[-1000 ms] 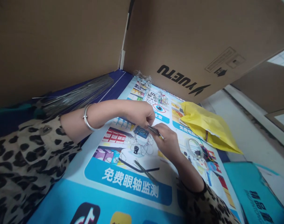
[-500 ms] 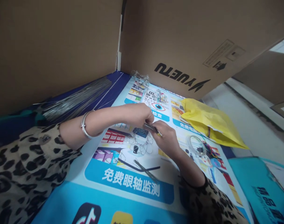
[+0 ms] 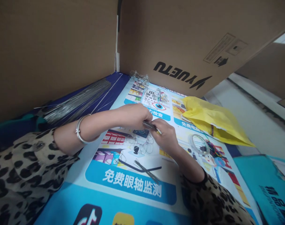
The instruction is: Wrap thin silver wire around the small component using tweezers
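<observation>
My right hand (image 3: 166, 134) is closed round a pair of pliers (image 3: 150, 125); only their dark metal front part shows. My left hand (image 3: 138, 115) is a closed fist with the fingers curled under, right at the tip of the pliers. What it pinches is hidden. Below both hands, bent thin wire loops (image 3: 146, 146) lie on the printed poster sheet (image 3: 74, 175). Nearer to me is a small bunch of short straight wires (image 3: 146, 171), crossing one another.
Long straight wires (image 3: 79, 101) lie in a bundle at left. A clear round spool (image 3: 200, 144) with coloured strands sits at right, near a yellow bag (image 3: 215, 120) and a teal bag (image 3: 262, 184). Wire tangles (image 3: 140, 78) rest by the cardboard wall (image 3: 142, 40).
The view has shifted slightly. Both hands keep nearly the same pose, with the pliers between them; my left forearm sits a little farther left.
</observation>
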`<state>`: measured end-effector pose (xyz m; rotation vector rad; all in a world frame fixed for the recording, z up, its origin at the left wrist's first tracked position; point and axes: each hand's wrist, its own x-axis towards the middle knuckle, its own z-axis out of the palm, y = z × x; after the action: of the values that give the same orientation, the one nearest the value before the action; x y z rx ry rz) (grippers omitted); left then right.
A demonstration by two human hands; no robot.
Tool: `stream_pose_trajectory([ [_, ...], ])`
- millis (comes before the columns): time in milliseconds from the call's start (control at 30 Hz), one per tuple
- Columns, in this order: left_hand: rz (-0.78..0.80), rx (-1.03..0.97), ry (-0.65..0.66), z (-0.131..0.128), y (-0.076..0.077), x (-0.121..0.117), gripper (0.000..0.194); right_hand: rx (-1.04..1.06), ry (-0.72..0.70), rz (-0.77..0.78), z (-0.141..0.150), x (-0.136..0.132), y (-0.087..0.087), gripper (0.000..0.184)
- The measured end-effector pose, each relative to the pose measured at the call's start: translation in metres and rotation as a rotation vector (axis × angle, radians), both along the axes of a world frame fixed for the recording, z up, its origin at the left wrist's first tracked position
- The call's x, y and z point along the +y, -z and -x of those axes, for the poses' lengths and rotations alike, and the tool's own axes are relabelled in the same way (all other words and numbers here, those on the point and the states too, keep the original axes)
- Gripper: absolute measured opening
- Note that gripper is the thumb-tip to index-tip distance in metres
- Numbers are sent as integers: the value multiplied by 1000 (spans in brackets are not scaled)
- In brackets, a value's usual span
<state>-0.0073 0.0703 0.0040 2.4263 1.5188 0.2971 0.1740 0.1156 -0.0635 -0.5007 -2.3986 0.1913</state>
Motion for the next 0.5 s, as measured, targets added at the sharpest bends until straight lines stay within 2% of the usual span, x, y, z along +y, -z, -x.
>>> stream_pose_trajectory([
  [233,-15,23,-41,-2,0,-3,13,17,14,3,1,0,1,11],
  [500,-11,-14,-26,-1,4,-4,15,15,25,26,2,0,1,10],
])
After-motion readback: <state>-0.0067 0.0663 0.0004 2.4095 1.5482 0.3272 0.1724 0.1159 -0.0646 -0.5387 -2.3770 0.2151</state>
